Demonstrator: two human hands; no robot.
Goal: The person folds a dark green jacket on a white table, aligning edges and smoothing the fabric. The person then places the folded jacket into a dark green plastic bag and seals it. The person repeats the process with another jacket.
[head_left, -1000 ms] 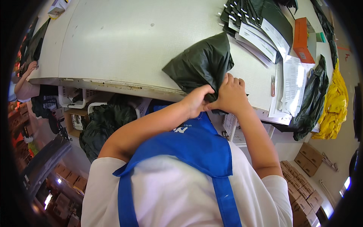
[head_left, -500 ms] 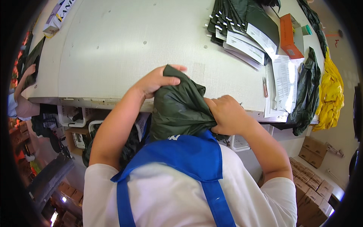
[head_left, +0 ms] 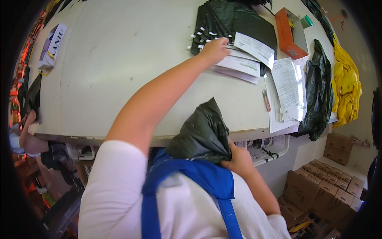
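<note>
Crumpled dark green fabric (head_left: 201, 133) is bunched in front of my blue apron, its peaked end over the table's front edge. My right hand (head_left: 240, 157) grips its lower right side, with the fingertips hidden in the folds. My left arm stretches across the table, and my left hand (head_left: 215, 51) is at the near edge of a fanned stack of black-green fabric pieces (head_left: 252, 24). Its fingers are curled beside white printed leaflets (head_left: 254, 48) lying on that stack; what they hold, if anything, is hidden.
An orange box (head_left: 289, 38), small snips (head_left: 266, 100) and paper sheets (head_left: 287, 85) lie to the right. Dark (head_left: 318, 93) and yellow fabric (head_left: 346, 75) drape over the right edge. A white basket (head_left: 268, 149) sits under the table. Another person's hand (head_left: 31, 117) shows far left.
My left hand has let go of the green fabric and moved far and right to the stack. My right hand has drawn the fabric nearer to me, and the view has shifted.
</note>
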